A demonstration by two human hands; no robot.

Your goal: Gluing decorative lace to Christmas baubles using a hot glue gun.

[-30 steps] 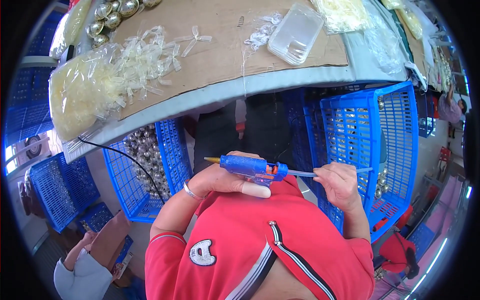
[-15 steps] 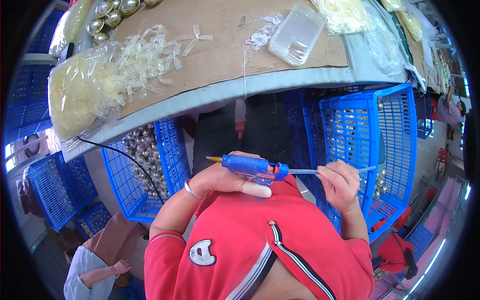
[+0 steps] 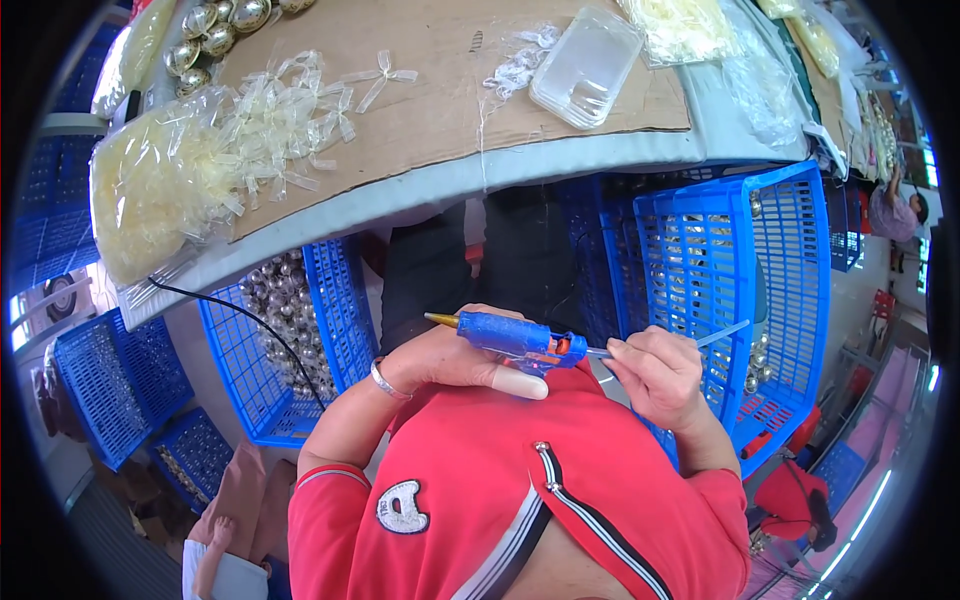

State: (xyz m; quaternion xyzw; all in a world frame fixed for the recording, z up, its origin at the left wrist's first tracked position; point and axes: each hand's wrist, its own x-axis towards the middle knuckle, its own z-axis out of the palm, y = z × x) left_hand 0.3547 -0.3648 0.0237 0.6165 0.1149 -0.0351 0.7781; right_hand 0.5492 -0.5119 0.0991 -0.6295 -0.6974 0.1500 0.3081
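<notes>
A blue hot glue gun (image 3: 512, 336) lies across my left hand (image 3: 448, 362) in front of my body. Its brass-coloured nozzle points left, and the fingers around its handle are mostly hidden. A pale cover wraps the tip of my left thumb. My right hand (image 3: 660, 375) pinches a clear glue stick (image 3: 724, 334) between thumb and fingers. One end of the stick meets the back of the gun; the other juts out past my fingers to the right.
Cardboard (image 3: 420, 130) covers the table, bearing clear ribbon bows (image 3: 285, 125), a plastic bag (image 3: 150, 190), a clear plastic box (image 3: 588, 70) and gold balls (image 3: 218, 38). Blue crates (image 3: 695, 205) flank my legs; one holds silvery balls (image 3: 290, 310). A black cord (image 3: 245, 312) hangs left.
My right hand has moved left toward the gun. Less stick shows between hand and gun, more beyond the fingers. The gun has shifted slightly right. A person at lower left has moved lower.
</notes>
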